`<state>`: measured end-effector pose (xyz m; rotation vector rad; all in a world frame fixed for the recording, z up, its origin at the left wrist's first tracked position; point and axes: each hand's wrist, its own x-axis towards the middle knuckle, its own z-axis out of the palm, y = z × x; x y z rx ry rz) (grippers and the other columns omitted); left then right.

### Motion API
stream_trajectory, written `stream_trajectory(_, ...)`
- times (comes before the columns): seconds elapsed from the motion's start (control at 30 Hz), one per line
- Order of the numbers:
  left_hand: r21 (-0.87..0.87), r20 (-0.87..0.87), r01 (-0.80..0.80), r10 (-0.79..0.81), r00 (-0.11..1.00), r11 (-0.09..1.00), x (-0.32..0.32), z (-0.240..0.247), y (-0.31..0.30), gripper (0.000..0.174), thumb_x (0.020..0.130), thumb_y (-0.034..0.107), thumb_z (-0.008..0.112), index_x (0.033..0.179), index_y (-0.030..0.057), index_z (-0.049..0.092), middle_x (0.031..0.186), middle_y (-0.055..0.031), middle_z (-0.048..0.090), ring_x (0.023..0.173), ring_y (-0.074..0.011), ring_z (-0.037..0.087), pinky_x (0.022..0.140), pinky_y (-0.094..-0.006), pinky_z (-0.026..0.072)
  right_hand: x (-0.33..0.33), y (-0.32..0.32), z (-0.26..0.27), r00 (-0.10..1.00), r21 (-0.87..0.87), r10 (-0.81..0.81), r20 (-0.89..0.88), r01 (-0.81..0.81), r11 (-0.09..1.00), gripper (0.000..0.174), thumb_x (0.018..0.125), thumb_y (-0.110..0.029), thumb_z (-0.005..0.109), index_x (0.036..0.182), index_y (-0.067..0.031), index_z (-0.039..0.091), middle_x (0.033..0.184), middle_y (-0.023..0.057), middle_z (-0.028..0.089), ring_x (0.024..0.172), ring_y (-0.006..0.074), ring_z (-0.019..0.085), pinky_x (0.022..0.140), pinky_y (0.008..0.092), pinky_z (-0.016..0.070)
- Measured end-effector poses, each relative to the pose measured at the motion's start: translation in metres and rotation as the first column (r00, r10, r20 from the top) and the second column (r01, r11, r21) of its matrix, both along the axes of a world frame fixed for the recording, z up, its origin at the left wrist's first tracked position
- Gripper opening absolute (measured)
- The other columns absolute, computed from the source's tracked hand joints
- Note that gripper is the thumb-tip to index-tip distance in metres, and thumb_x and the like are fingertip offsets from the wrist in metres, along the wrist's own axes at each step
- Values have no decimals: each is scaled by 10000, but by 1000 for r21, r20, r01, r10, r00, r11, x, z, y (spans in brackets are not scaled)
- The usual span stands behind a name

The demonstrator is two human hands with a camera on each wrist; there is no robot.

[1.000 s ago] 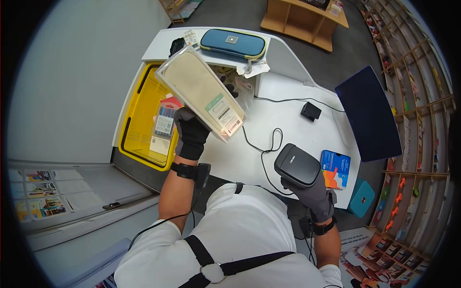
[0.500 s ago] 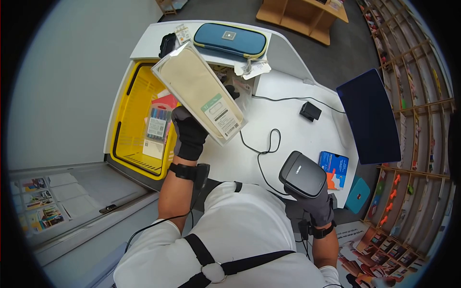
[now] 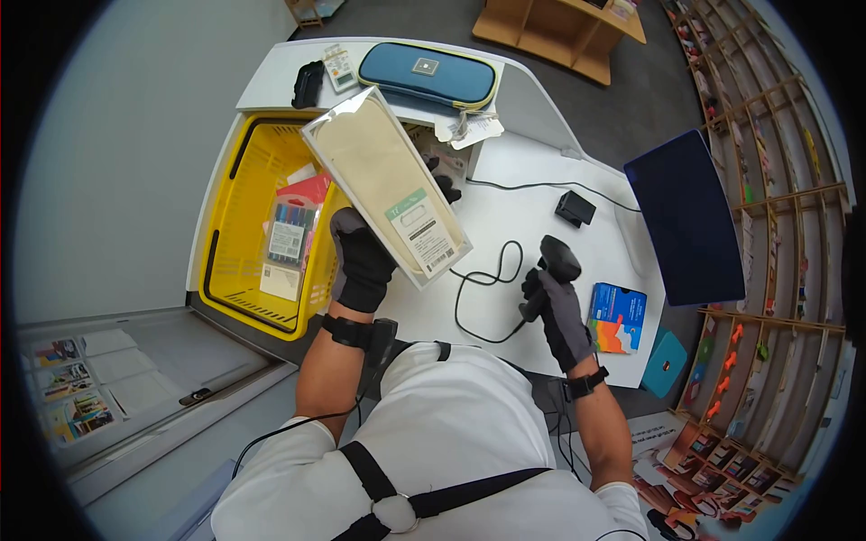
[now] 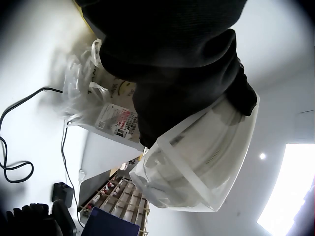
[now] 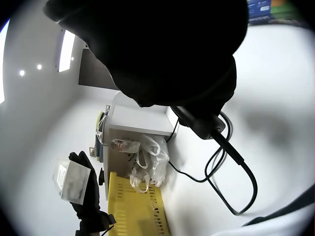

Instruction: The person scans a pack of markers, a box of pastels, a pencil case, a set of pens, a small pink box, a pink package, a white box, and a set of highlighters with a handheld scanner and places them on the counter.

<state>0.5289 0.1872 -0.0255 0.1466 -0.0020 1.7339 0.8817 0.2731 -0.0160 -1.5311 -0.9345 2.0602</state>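
In the head view the left gloved hand grips a clear box with a beige case from beneath, its printed label facing up; black fingertips show at the box's far side. The left wrist view shows the box's underside with the glove wrapped on it. The right gloved hand holds a black corded scanner by its handle, over the white table. In the right wrist view, the cord leaves the handle's end below the dark glove.
A yellow basket at the left holds a pack of markers and other packages. A blue case lies on the raised shelf. Right of the scanner are a black block, a blue box and a monitor. A cord loops across the table.
The scanner has turned from its broad face up to pointing away from the body, and the right hand has moved up and left. The left hand still holds the box, now slightly lower.
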Motion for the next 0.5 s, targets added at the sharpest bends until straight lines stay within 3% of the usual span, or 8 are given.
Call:
stream_trajectory(0.1, -386, -130, -125, 80, 988, 914, -16, -61, -16, 940, 1032, 813, 399, 1706, 164, 314, 1659, -198, 480, 1454, -444, 558, 1189, -651, 474, 0, 1, -40, 1000, 7, 23, 11, -23, 1000, 248, 1043, -231, 692, 1177, -21, 679, 926, 77, 697, 737, 187, 664, 623, 358, 572)
stream_trajectory(0.13, -385, -130, -121, 76, 989, 915, -13, -56, -18, 940, 1032, 813, 399, 1706, 164, 314, 1659, -198, 480, 1454, -444, 558, 1189, -651, 474, -2, -1, -48, 999, 2, 38, 10, -38, 999, 243, 1041, -246, 696, 1146, -27, 688, 894, 70, 692, 675, 178, 642, 586, 344, 555)
stream_trajectory(0.23, -286, -359, -244, 132, 924, 927, -5, -31, -30, 868, 1066, 720, 459, 1683, 118, 362, 1632, -190, 518, 1444, -438, 565, 1198, -618, 479, -12, -2, -64, 996, 73, 47, 74, -53, 996, 270, 1024, -266, 700, 1147, -27, 679, 886, 71, 696, 688, 180, 649, 592, 356, 557)
stream_trajectory(0.27, -281, -361, -241, 130, 923, 929, -2, -24, -31, 868, 1066, 720, 459, 1683, 118, 362, 1632, -190, 518, 1444, -438, 565, 1198, -618, 479, -11, -2, -73, 993, 110, 51, 109, -63, 992, 284, 1015, -276, 702, 1148, -27, 674, 882, 71, 698, 695, 181, 653, 595, 361, 558)
stream_trajectory(0.3, -127, -221, -164, 133, 966, 978, 3, -18, -32, 820, 1066, 633, 464, 1672, 88, 374, 1636, -206, 508, 1453, -434, 557, 1212, -606, 469, -11, -1, -83, 993, 115, 47, 106, -59, 992, 284, 1015, -276, 702, 1148, -27, 674, 882, 71, 698, 695, 181, 653, 595, 361, 558)
stream_trajectory(0.37, 212, 59, -71, 60, 996, 975, 10, -3, -31, 730, 1066, 460, 473, 1650, 29, 399, 1643, -238, 487, 1470, -427, 540, 1238, -581, 447, -11, 3, -101, 967, 177, 106, 232, -149, 973, 331, 985, -303, 720, 1152, -21, 667, 890, 75, 708, 710, 189, 664, 600, 372, 560)
stream_trajectory(0.5, 173, -7, -34, 35, 999, 984, 23, 37, -25, 715, 1094, 555, 512, 1592, 43, 498, 1559, -171, 603, 1401, -384, 607, 1183, -513, 517, -12, 4, -112, 945, 224, 124, 302, -196, 954, 396, 946, -333, 742, 1160, -8, 667, 895, 84, 720, 739, 196, 682, 611, 377, 565)
